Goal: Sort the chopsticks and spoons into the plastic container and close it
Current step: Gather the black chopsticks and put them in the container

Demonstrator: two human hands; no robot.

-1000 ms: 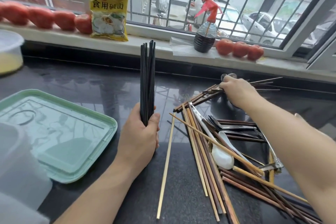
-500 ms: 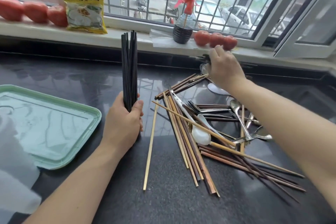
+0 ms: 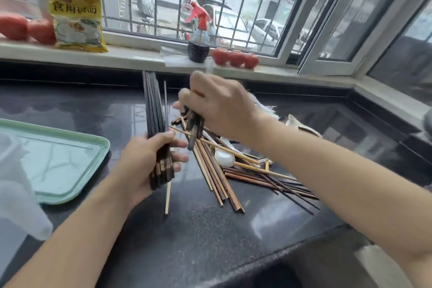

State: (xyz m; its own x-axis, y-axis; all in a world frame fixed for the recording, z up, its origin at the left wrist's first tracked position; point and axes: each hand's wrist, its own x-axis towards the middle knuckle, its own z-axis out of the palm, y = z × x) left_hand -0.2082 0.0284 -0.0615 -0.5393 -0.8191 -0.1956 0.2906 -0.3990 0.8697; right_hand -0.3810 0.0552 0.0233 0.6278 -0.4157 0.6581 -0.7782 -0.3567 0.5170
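Left of the hands lies a smooth green lid (image 3: pixel 53 161). The left hand (image 3: pixel 145 161) grips upright black chopsticks (image 3: pixel 153 105); the right hand (image 3: pixel 219 110) clutches dark wooden chopsticks (image 3: pixel 195 126) over the chopstick-and-spoon pile (image 3: pixel 233 166) on the glossy black counter (image 3: pixel 210 241).

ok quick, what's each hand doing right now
Left hand: closed round an upright bundle of dark chopsticks.
Right hand: closed round a few brown chopsticks, lifted above the pile.
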